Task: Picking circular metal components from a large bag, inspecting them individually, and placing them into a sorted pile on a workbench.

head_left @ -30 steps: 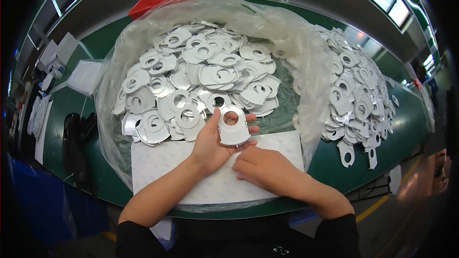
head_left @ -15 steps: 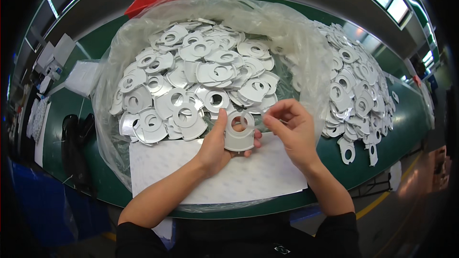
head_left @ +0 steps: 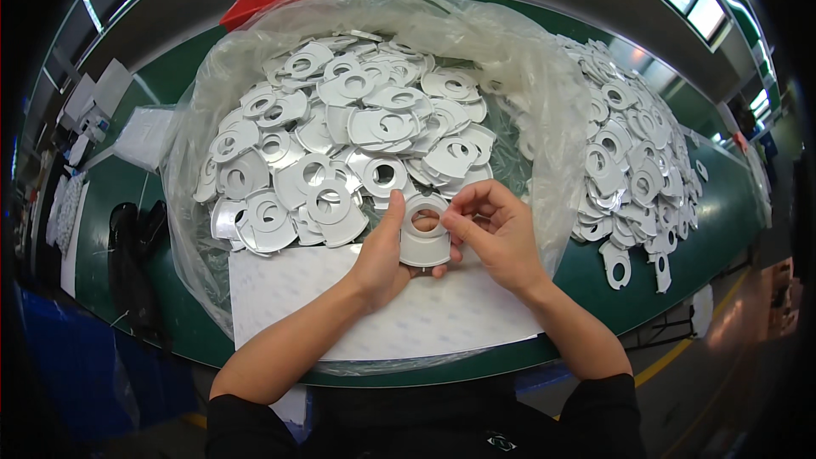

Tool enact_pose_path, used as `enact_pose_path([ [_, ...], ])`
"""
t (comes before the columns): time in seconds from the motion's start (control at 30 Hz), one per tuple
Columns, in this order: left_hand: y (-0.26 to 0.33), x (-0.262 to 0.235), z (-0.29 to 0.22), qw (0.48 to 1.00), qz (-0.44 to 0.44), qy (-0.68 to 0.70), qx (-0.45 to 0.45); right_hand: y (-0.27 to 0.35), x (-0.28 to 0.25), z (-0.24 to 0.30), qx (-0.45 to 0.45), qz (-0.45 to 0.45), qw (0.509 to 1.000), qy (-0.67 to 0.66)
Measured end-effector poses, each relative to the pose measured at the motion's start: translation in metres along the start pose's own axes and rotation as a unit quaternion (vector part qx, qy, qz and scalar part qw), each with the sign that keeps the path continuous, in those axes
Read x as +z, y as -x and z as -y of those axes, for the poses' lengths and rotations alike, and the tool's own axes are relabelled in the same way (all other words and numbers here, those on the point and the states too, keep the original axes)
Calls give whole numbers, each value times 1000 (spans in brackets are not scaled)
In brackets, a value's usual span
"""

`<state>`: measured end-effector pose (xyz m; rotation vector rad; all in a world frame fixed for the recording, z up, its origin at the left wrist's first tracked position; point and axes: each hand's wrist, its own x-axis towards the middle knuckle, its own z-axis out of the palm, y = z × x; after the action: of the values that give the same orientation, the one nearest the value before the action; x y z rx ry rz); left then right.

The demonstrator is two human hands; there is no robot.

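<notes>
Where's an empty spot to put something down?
Bare room shows on the white sheet, below the left hand and right hand, and on the green table at far right, beyond the second pile. It's crowded inside the plastic bag, heaped with white parts.

Wide fisheye view, circular field, corners falling to black; straight edges bowed toward the rim, notably the long green tabletop [head_left: 718,225]. Illumination: centre bright and fairly even, margins dim. Bright areas: pale rectangular glass panes [head_left: 690,0], upper right, near washed out; narrow white luminous strip [head_left: 92,13], upper left. Glare: small highlights on the heap of flat silver-white plates with round holes [head_left: 370,133]; soft sheen on the crumpled translucent plastic bag [head_left: 552,106]. Dark zone: blue plastic sheeting [head_left: 68,357], lower left. Focus: bare left hand [head_left: 382,259] and bare right hand [head_left: 499,240] legible; periphery soft.
</notes>
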<state>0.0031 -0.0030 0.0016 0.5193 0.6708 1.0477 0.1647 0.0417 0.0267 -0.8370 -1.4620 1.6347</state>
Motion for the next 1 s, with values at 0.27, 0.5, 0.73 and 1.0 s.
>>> enact_pose_path([
  [0.27,0,2,-1,1000,-7,0,-2,0,-1,0,7,2,1000,-1],
  [0.5,0,3,-1,1000,-6,0,-2,1,0,-2,1,1,1000,11],
  [0.73,1,4,-2,1000,-4,1,-6,2,4,-4,-35,-23,998,44],
  [1.0,2,2,-1,999,-29,23,-4,2,3,-4,-352,-45,827,436],
])
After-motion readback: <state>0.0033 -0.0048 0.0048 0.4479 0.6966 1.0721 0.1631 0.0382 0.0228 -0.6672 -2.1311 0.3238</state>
